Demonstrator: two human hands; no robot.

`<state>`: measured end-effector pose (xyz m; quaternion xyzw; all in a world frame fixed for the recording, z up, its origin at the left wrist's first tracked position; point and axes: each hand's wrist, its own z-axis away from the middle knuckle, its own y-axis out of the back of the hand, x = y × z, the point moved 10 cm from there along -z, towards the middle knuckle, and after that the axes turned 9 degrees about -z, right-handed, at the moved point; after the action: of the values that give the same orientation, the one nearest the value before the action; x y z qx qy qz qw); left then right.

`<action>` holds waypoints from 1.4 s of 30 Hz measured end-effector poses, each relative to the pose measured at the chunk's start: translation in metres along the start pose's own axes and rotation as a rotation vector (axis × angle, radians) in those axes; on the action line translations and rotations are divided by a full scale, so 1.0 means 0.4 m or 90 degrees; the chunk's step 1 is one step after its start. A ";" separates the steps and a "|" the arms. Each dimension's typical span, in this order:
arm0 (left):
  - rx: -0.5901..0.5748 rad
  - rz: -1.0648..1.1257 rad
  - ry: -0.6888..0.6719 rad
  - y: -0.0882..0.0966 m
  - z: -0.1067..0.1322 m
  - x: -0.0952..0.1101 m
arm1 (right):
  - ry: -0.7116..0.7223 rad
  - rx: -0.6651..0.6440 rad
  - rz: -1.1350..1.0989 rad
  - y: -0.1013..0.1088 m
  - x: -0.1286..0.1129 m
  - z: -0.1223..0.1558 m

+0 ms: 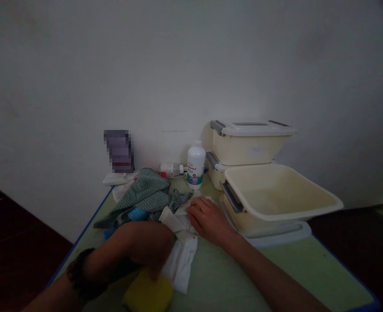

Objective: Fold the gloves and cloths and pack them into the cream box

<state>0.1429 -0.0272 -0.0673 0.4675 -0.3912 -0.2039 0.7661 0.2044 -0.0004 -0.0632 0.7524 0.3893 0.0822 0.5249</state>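
Note:
My left hand [149,245] is bent downward, wearing a dark bracelet on the wrist. Its fingers are mostly hidden and smeared, but a fingertip meets the top of a blurred yellow soft thing [148,292], which it seems to grip at the table's near edge. My right hand [207,219] has its fingers curled down on a crumpled white cloth [181,260] that trails toward me. Just beyond my left hand is a heap with a green patterned cloth [149,190] and a bright blue piece [137,213].
An open cream bin [282,216] stands on a lid at the right, with lidded bins [253,145] stacked behind. A white bottle [196,167] stands upright near the wall; a clear bottle [170,169] lies beside it. A pixelated upright object [120,151] is at the back left of the green table [224,277].

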 end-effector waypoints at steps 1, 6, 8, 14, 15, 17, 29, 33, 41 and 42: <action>-0.096 0.005 -0.052 -0.015 0.006 0.019 | -0.010 0.009 -0.017 0.003 0.008 0.005; -0.104 0.069 -0.065 0.088 0.036 -0.029 | -0.051 0.039 -0.110 0.018 0.013 0.018; -0.037 0.111 -0.030 0.137 0.051 -0.083 | -0.062 0.022 -0.171 0.004 0.005 0.024; 0.171 0.115 0.075 0.225 0.073 -0.203 | -0.086 -0.088 -0.184 -0.071 -0.014 0.034; 0.225 0.099 0.097 0.239 0.068 -0.215 | -0.093 -0.097 -0.176 -0.079 -0.012 0.031; 0.326 0.046 0.145 0.257 0.054 -0.234 | -0.109 -0.093 -0.161 -0.085 -0.003 0.024; 0.232 -0.141 0.066 0.209 -0.013 -0.167 | -0.181 0.266 -0.245 0.058 0.064 0.049; 0.101 -0.144 0.145 0.169 0.030 -0.190 | -0.188 0.228 -0.224 0.044 0.064 0.047; 0.134 -0.165 0.140 0.179 -0.006 -0.206 | -0.149 -0.096 -0.200 -0.086 0.028 0.049; 0.154 -0.165 0.143 0.194 -0.002 -0.207 | -0.160 -0.084 -0.203 -0.083 0.033 0.047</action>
<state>0.0889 0.0669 -0.0333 0.6224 -0.2613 -0.1990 0.7105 0.2068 -0.0003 -0.1033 0.6496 0.4289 -0.0709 0.6237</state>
